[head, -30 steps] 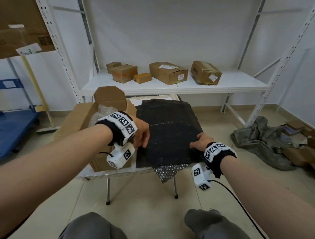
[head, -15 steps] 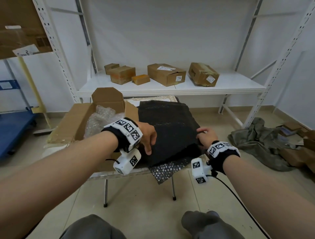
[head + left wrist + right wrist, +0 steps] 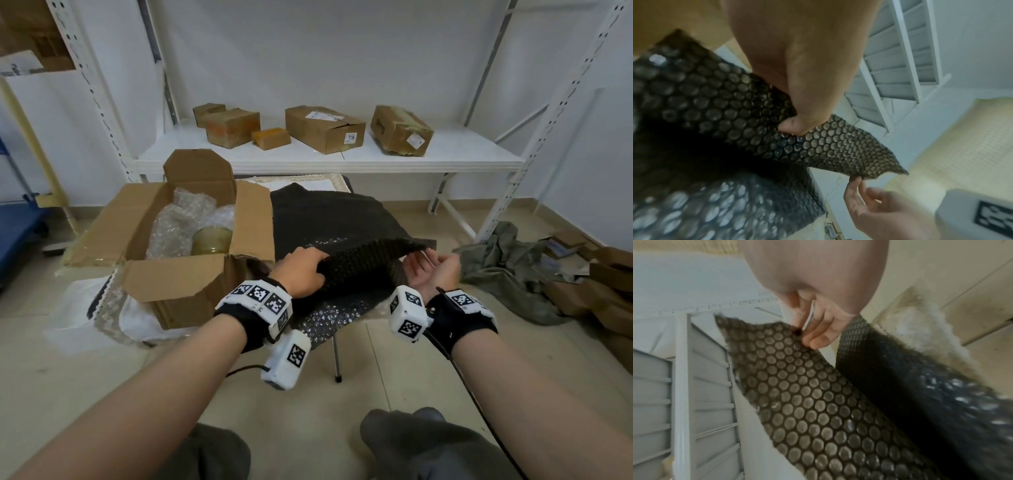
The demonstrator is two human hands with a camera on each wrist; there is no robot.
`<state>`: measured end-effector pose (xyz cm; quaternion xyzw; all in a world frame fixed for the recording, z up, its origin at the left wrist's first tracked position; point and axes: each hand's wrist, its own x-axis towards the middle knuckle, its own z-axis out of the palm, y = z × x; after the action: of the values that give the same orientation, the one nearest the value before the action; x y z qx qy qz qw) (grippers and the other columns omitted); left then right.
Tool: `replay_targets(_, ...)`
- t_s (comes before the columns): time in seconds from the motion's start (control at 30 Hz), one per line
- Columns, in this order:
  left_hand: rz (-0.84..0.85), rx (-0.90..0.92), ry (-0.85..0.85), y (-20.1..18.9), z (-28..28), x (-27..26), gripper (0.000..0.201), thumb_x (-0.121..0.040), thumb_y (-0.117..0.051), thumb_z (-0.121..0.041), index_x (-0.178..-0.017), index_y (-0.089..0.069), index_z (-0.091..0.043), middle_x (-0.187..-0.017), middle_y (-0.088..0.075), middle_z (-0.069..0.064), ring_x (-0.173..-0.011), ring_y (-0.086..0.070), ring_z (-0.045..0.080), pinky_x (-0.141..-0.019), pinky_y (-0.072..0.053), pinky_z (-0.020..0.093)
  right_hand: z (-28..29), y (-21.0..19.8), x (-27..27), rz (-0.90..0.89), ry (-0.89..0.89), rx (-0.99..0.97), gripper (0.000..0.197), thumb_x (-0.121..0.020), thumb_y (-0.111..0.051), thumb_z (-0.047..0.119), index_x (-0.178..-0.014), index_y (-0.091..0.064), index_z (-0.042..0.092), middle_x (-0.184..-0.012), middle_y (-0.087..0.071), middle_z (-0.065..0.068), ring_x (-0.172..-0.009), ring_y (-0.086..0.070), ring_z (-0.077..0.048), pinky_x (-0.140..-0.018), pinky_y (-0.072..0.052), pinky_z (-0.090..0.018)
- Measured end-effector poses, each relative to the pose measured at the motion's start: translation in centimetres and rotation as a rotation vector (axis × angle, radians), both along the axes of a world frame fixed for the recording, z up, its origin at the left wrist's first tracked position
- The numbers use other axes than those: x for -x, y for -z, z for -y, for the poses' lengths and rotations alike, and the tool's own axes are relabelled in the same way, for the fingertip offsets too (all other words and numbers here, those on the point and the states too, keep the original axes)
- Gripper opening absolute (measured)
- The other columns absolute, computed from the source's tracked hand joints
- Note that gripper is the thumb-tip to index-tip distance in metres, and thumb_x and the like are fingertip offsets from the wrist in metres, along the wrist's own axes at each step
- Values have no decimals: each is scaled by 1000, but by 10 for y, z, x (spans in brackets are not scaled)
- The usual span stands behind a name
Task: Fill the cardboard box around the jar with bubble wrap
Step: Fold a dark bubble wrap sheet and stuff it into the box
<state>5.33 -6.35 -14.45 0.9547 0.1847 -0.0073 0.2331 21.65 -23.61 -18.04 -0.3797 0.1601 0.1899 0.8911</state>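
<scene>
An open cardboard box (image 3: 178, 284) stands on the left of a small table. Inside it, a glass jar (image 3: 210, 240) sits beside clear bubble wrap (image 3: 185, 219). Right of the box lies a stack of black bubble wrap. The top sheet (image 3: 359, 253) (image 3: 838, 146) (image 3: 807, 394) is raised at its near edge. My left hand (image 3: 301, 270) (image 3: 793, 126) grips that edge, thumb underneath. My right hand (image 3: 430, 269) (image 3: 813, 331), palm up, pinches the sheet's right corner. A lower sheet (image 3: 329, 315) hangs over the table's front.
A white shelf (image 3: 479, 161) behind the table carries several cardboard boxes. A grey cloth (image 3: 507, 260) and cardboard scraps (image 3: 599, 274) lie on the floor at the right. A blue cart (image 3: 17, 233) stands far left. The table's thin leg (image 3: 337, 359) is near my knees.
Both hands lay on the flat black stack before. Now the left hand has lifted the top sheet's near edge, and the right hand has turned palm up to take its corner.
</scene>
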Motion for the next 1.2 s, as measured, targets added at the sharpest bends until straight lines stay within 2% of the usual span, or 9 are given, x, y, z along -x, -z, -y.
replay_targets(0.13,114,107,-92,30,0,1,21,-91,-51,-16,-104,-65,-24,-103,-70,6,-102,-64,28,-92,-50,43,2,32,13,109,-113,130,32,-80,-35,-10,-85,-57,13,-87,-61,-6,-85,-59,-20,-78,-54,-29)
replay_targets(0.3,344,68,-227,56,-8,-4,28,-90,-56,-19,-117,-65,-20,-109,-70,8,-106,-62,29,-100,-44,37,0,48,24,285,-197,120,11,-97,-54,12,-108,-56,15,-102,-67,-3,-103,-64,-18,-88,-50,-26)
replay_targets(0.43,529,141,-314,57,-18,-10,23,-90,-63,-19,-113,-64,-19,-109,-58,6,-102,-54,19,-94,-40,27,0,47,18,325,-244,99,33,-94,-66,18,-124,-56,7,-123,-68,-10,-114,-66,-22,-99,-51,-34)
replay_targets(0.57,639,238,-381,63,-31,-6,42,-86,-70,-30,-124,-51,-25,-125,-50,-3,-119,-48,15,-109,-37,44,-2,48,17,258,-194,187,40,-93,-67,8,-131,-58,0,-122,-69,-16,-110,-69,-26,-90,-58,-32)
replay_targets(0.73,447,426,-604,57,-29,6,70,-89,-67,-41,-145,-35,-14,-146,-44,11,-134,-43,27,-115,-31,38,2,46,14,187,-86,257,24,-92,-68,6,-115,-61,6,-115,-70,-15,-98,-69,-24,-69,-61,-27)
replay_targets(0.87,380,716,-635,58,-40,10,69,-70,-82,-50,-123,-49,-21,-123,-59,1,-115,-58,20,-108,-42,38,3,43,15,130,-48,286,14,-91,-69,4,-97,-61,14,-118,-67,-15,-97,-67,-25,-75,-60,-30)
replay_targets(1.0,330,868,-583,65,-49,12,81,-43,-93,-39,-114,-57,-28,-126,-59,7,-117,-59,26,-104,-47,44,4,41,12,128,-94,329,14,-91,-70,14,-97,-59,19,-110,-68,-11,-91,-66,-23,-72,-58,-30)
replay_targets(1.13,387,936,-495,69,-52,10,56,-65,-82,-9,-109,-66,-38,-132,-56,10,-122,-55,29,-106,-45,48,13,37,4,177,-338,438,31,-86,-72,40,-104,-57,19,-68,-50,3,-55,-44,-10,-49,-38,-25)
replay_targets(1.2,440,896,-535,76,-57,7,53,-59,-82,-17,-101,-67,-46,-132,-56,5,-122,-54,26,-107,-45,46,16,33,1,205,-413,450,34,-85,-72,44,-102,-56,19,-65,-45,6,-54,-42,-9,-50,-36,-25)
